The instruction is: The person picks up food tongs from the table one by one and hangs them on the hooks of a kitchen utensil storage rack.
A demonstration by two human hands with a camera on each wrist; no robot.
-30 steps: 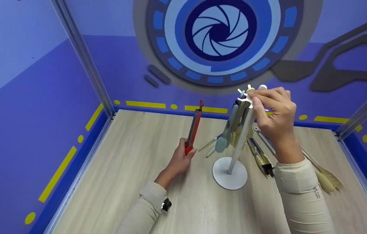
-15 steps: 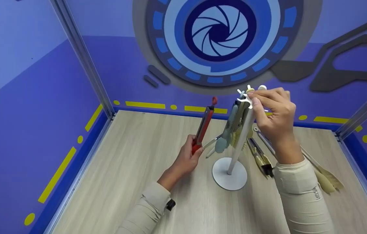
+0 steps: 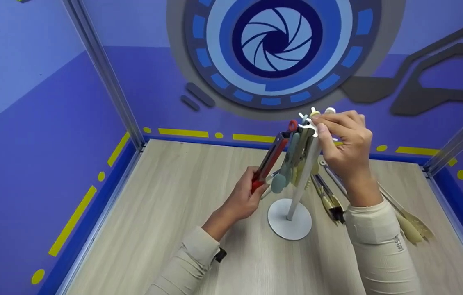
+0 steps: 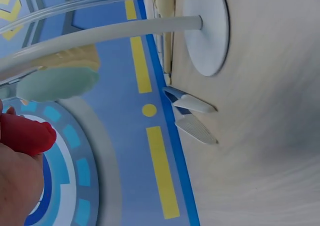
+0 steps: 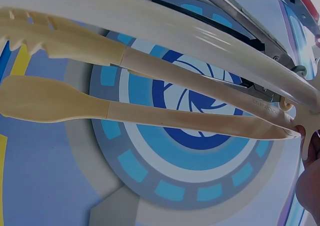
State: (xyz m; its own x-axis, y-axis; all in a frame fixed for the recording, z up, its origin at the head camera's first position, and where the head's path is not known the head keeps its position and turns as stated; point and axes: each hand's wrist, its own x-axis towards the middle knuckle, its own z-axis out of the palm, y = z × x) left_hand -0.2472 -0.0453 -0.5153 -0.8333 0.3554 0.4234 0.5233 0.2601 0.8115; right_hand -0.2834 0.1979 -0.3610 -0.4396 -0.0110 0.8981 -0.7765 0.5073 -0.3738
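My left hand point(image 3: 245, 198) grips a pair of red tongs point(image 3: 272, 157) near the red tips, handle end up. Their red hanging loop is level with the top of a white stand point(image 3: 303, 180) and overlaps the hooks there in the head view. In the left wrist view the red tip point(image 4: 30, 135) sticks out of the fist. My right hand point(image 3: 348, 141) pinches the stand's top between thumb and fingers. Tongs with green heads point(image 3: 279, 183) hang from the stand, close beside the red ones. Beige tongs point(image 5: 200, 121) also hang there in the right wrist view.
On the table, right of the stand's round base point(image 3: 278, 221), lie tongs with beige heads point(image 3: 327, 198). Beige-headed utensils point(image 3: 411, 227) lie farther right, partly behind the right forearm. Spread pale-tipped tongs point(image 4: 192, 111) lie behind the stand. Blue panels point(image 3: 141, 90) enclose the table.
My left hand has carried the red tongs rightward, from apart from the stand to right beside its top hooks. My right hand has stayed on the top of the stand.
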